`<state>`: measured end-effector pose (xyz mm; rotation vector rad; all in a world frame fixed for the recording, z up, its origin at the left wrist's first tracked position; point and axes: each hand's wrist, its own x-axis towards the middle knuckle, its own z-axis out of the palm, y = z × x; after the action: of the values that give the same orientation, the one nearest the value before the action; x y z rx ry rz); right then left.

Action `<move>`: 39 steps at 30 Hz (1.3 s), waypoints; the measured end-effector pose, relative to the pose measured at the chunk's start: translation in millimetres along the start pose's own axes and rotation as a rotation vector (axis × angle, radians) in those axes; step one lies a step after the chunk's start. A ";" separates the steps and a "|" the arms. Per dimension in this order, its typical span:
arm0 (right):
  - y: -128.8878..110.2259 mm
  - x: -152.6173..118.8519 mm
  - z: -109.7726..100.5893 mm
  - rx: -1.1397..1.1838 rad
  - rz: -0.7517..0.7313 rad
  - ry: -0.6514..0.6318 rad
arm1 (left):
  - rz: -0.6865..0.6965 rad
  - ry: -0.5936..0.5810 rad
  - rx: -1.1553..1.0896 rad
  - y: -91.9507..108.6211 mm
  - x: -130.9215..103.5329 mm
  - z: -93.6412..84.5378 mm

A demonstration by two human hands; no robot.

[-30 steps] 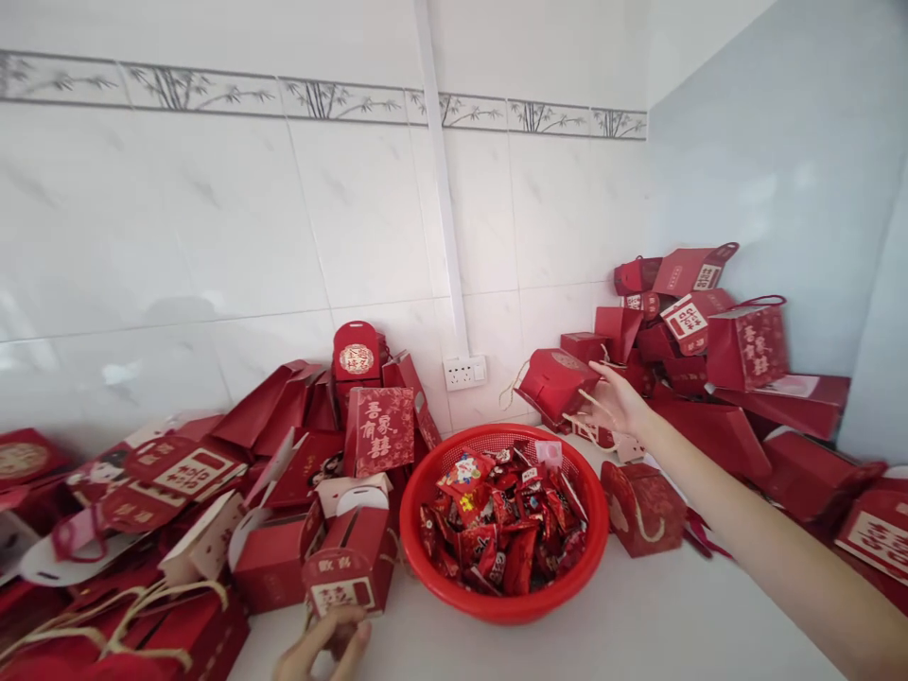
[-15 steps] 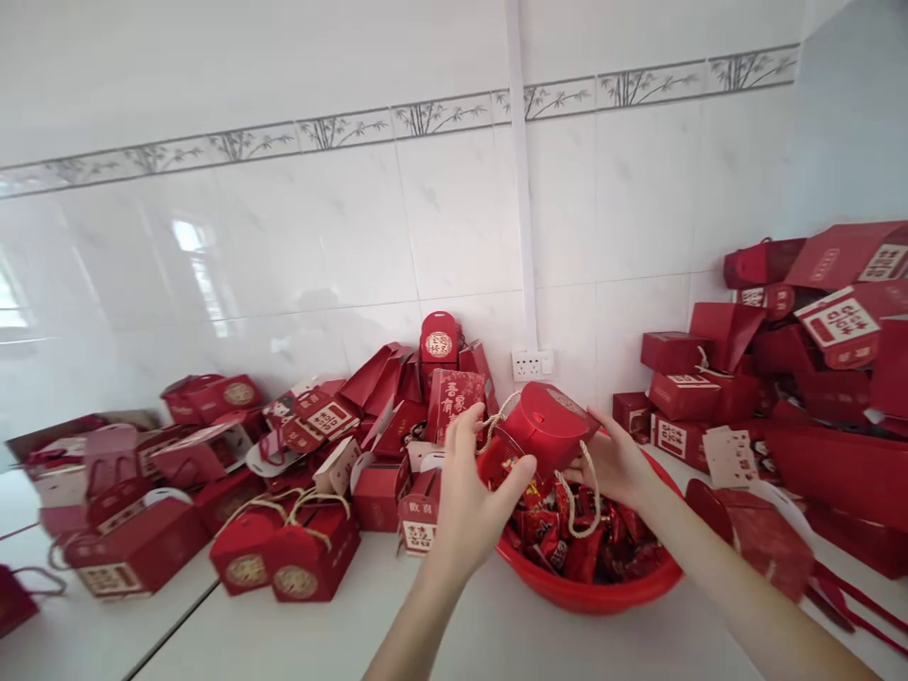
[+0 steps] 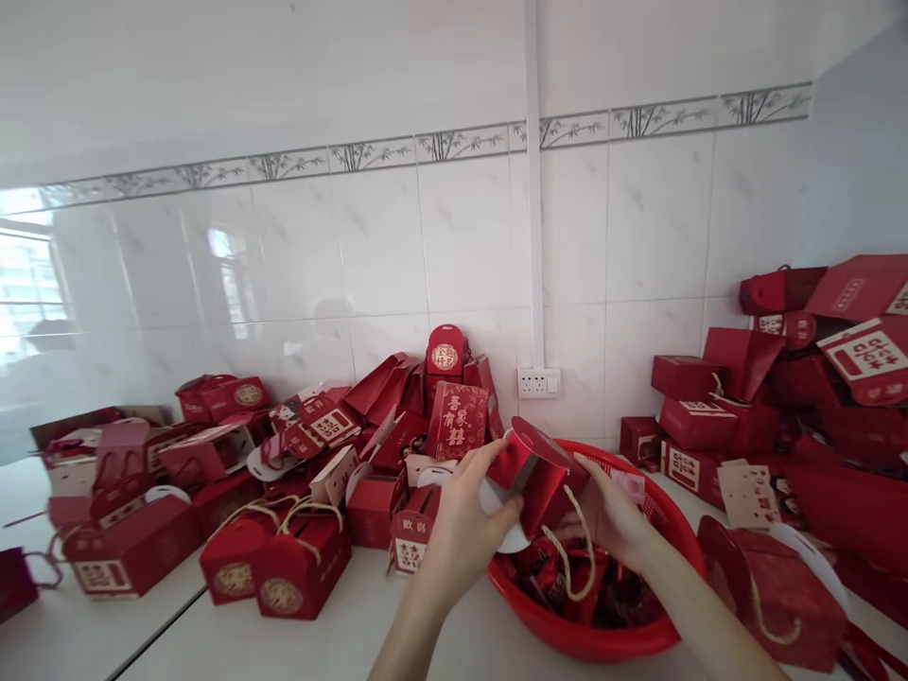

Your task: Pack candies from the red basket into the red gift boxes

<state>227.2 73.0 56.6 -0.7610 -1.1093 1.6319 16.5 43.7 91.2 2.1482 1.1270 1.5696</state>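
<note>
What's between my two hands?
A red box with a rope handle is between your left hand and right hand, over the red basket, in the head view.

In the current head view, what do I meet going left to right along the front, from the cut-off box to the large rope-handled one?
Cut-off dark red box, long red box with a cream label, two rope-handled boxes, left hand, held red box, right hand, large rope-handled box.
</note>
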 end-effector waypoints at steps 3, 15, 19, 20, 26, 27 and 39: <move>5.3 2.5 -5.0 -0.127 -0.122 0.162 | 0.021 0.058 0.074 3.8 1.0 -8.3; -38.4 -78.1 33.6 -1.076 -1.152 0.102 | 0.240 -0.039 0.232 31.8 -9.6 -9.4; -38.1 -94.8 41.3 -1.342 -1.285 0.159 | 0.358 0.043 0.254 35.7 -11.1 -5.7; -36.4 -95.1 41.3 -1.371 -1.261 0.187 | 0.382 0.067 0.259 36.5 -11.4 -4.9; -26.7 -89.1 40.5 -1.466 -1.080 0.335 | 0.439 0.245 0.312 38.3 -13.0 -3.0; -25.6 -88.3 40.9 -1.480 -1.065 0.368 | 0.428 0.276 0.310 38.2 -13.2 -3.4; -22.7 -86.3 58.3 -1.282 -1.056 0.652 | 0.513 0.344 0.266 47.7 -17.3 -6.7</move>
<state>212.7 -24.3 97.7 -1.0602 -1.5652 -0.3495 29.2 -2.0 110.5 2.5592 0.9645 2.1853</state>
